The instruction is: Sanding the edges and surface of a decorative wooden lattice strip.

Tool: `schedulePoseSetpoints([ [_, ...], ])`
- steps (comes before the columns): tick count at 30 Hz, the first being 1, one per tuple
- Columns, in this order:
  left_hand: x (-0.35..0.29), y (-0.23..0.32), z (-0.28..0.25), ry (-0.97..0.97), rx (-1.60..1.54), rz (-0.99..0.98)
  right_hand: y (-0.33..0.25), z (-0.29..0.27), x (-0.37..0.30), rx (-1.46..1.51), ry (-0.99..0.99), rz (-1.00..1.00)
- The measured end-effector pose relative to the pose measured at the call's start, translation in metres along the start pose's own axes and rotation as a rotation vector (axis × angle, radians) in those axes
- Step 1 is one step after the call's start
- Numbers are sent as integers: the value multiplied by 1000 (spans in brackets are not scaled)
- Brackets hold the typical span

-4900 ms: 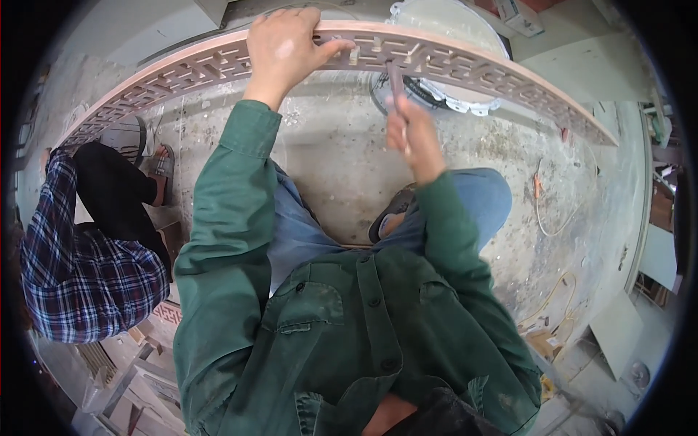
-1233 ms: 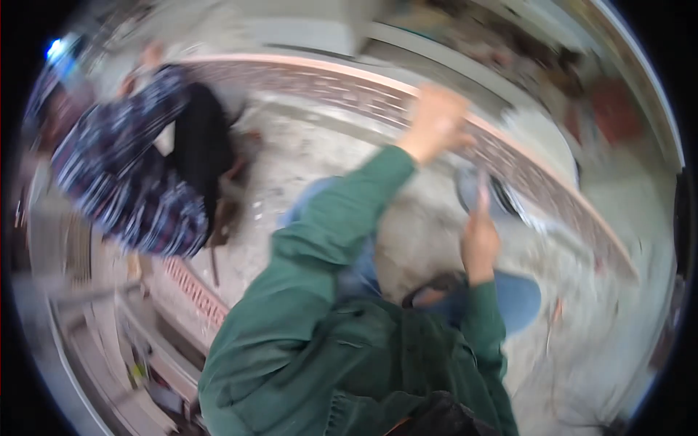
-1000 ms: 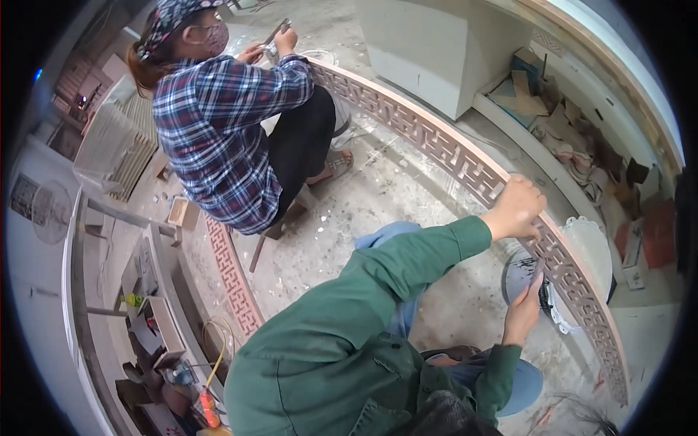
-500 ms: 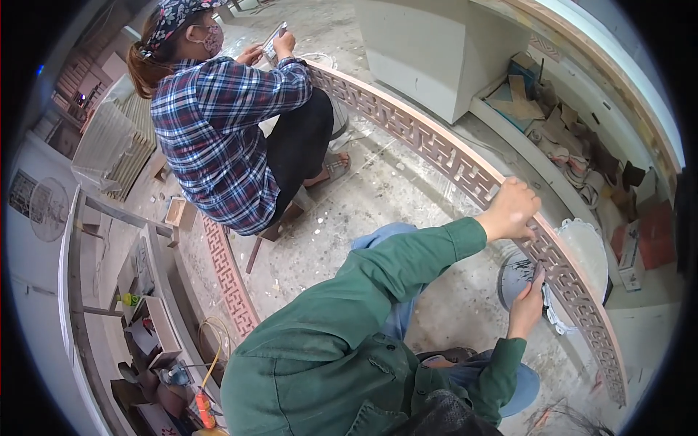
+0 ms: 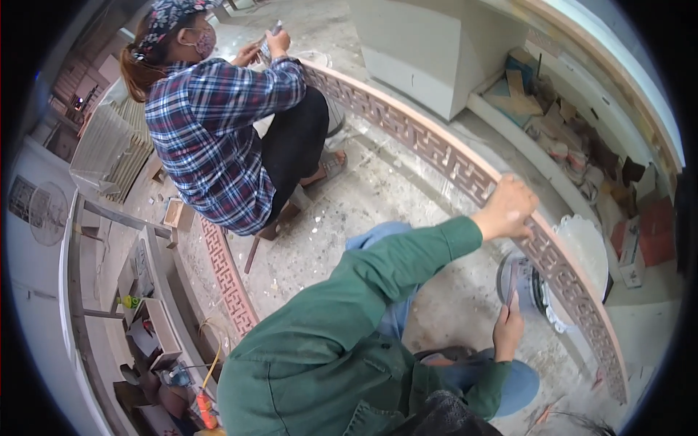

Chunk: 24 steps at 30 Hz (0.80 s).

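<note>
A long curved fretwork strip [image 5: 411, 131] of reddish-brown wood, cut with a key pattern, arcs from the far middle to the near right. My left hand [image 5: 511, 208] is closed over its upper edge. Below that, my right hand [image 5: 507, 333] grips a thin, narrow stick-like tool [image 5: 514, 280], pointing up; its exact kind is blurred. The tool is apart from the strip, on its near side. Beneath the strip stands a white bucket [image 5: 507, 275], partly hidden by it.
A person in a plaid shirt [image 5: 218, 145] squats at the strip's far end, holding a small object. Another fretwork strip [image 5: 225, 272] lies on the floor to the left. Scraps [image 5: 571, 142] fill a ledge at right. An orange-handled tool with a yellow cord [image 5: 206, 410] sits at lower left.
My right hand has drawn the tool back from the fretwork, moving left and slightly down. My left hand keeps its hold on the strip. The view has shifted slightly.
</note>
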<state>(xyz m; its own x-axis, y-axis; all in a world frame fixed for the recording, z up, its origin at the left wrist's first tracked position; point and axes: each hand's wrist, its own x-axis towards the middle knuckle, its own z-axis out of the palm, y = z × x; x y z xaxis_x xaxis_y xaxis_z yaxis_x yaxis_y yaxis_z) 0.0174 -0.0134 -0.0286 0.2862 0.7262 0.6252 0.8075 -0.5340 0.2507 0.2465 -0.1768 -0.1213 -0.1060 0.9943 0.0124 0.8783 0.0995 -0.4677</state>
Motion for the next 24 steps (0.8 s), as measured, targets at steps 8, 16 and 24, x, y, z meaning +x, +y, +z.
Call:
schedulePoseSetpoints([
  [8, 21, -26, -19, -144, 48, -24, -40, -22, -4, 167, 71, -138],
  [16, 18, -7, -2, 5, 109, 125, 12, -59, 16, 54, 16, -253],
  [24, 14, -10, -7, -23, 121, 94, 43, -67, 26, 190, 150, -227],
])
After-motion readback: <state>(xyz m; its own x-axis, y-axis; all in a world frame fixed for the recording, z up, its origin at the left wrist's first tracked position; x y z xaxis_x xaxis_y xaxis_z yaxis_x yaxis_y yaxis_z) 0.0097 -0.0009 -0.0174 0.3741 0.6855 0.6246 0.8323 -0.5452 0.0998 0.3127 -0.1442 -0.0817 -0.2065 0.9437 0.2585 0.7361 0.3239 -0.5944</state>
